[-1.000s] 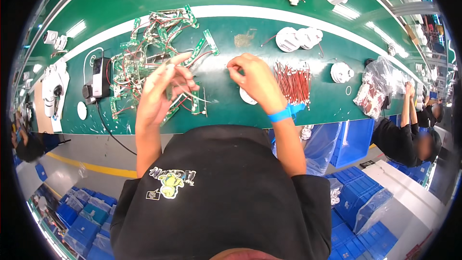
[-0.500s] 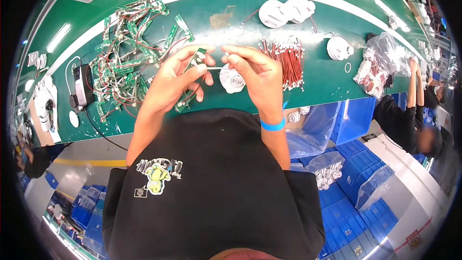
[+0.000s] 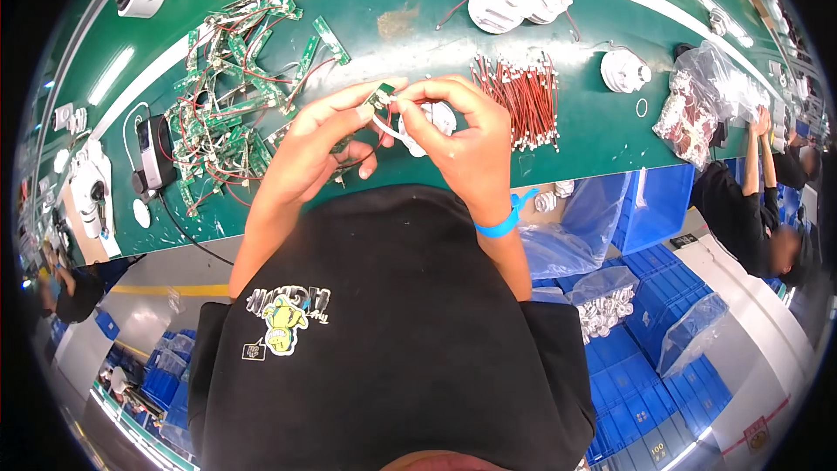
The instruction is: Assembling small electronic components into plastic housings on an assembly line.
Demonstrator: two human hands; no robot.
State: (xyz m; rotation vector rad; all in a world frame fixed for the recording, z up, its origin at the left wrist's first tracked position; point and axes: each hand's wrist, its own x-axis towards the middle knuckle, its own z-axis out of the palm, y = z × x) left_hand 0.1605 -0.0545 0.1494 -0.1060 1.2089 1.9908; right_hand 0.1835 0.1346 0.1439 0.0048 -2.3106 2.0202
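Between the thumb and fingers of my left hand (image 3: 316,135) is a green circuit board (image 3: 382,94), its upper end sticking out past the fingertips. My right hand (image 3: 466,139) pinches the end of a short white cable (image 3: 386,129) against that end of the board. Fingertips hide the exact contact. The cable bends down toward a round white housing (image 3: 413,146), partly covered by my right hand, on the green table. A thin red wire hangs below my left fingers.
Tangled circuit boards with wires (image 3: 235,70) lie at left, beside a black power adapter (image 3: 155,153). Red wire leads (image 3: 523,105) are bunched at right. White round housings (image 3: 497,7) stand farther back. Blue bins (image 3: 654,209) and a co-worker (image 3: 741,209) are at right.
My hands have come closer together. My right fingertips moved left to the board's end, and the white cable now bends downward. The board's upper end has shifted right.
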